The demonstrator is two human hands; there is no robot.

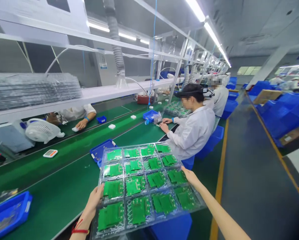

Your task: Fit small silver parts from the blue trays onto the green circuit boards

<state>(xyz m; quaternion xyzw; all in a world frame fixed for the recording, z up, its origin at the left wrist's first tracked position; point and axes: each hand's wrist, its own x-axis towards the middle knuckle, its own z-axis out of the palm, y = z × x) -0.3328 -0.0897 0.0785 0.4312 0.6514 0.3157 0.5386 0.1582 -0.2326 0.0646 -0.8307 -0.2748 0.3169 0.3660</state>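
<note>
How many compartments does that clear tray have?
16: four rows of four across the clear tray, each with green boards in it. The left hand and right hand hold its edges, hiding none.

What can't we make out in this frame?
All in the head view:
Underside of the tray, and any fingers of the left hand or right hand there: hidden by tray and green boards.
Boards' fine markings: too small.
Lower-left blue bin: cut off by left edge; contents blurred.
White-and-orange device: display too small.

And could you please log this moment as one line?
left hand: holds tray, left edge; right hand: holds tray, right edge; tray: green boards in compartments
</note>
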